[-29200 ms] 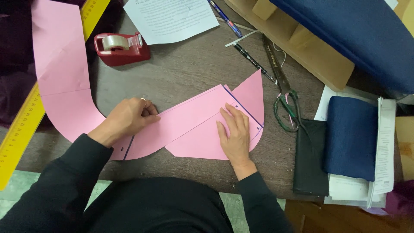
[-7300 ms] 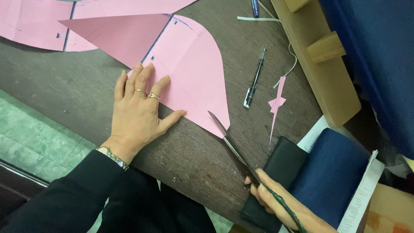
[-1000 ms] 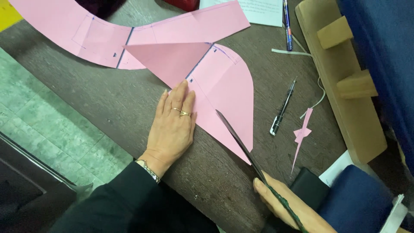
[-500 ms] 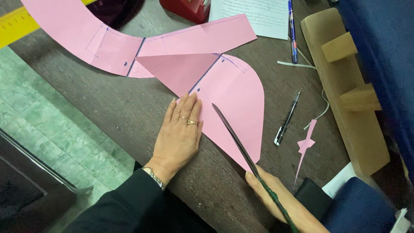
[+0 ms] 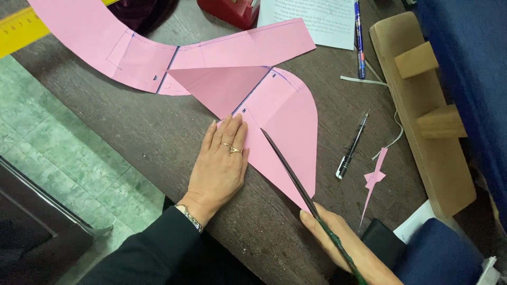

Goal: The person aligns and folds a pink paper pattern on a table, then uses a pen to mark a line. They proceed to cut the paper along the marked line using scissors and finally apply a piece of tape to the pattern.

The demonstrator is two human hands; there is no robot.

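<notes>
Mid-frame, the left hand (image 5: 222, 166) is lying flat, fingers spread, pinning the pink paper pattern (image 5: 274, 126) to the dark table (image 5: 132, 137). Lower right, the right hand (image 5: 338, 240) is gripping long scissors (image 5: 296, 177), blades over the paper's edge.

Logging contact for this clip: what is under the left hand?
The left hand lies flat, fingers on the pink paper pattern, palm on the dark table. The paper's edge beneath the fingers is covered.
</notes>
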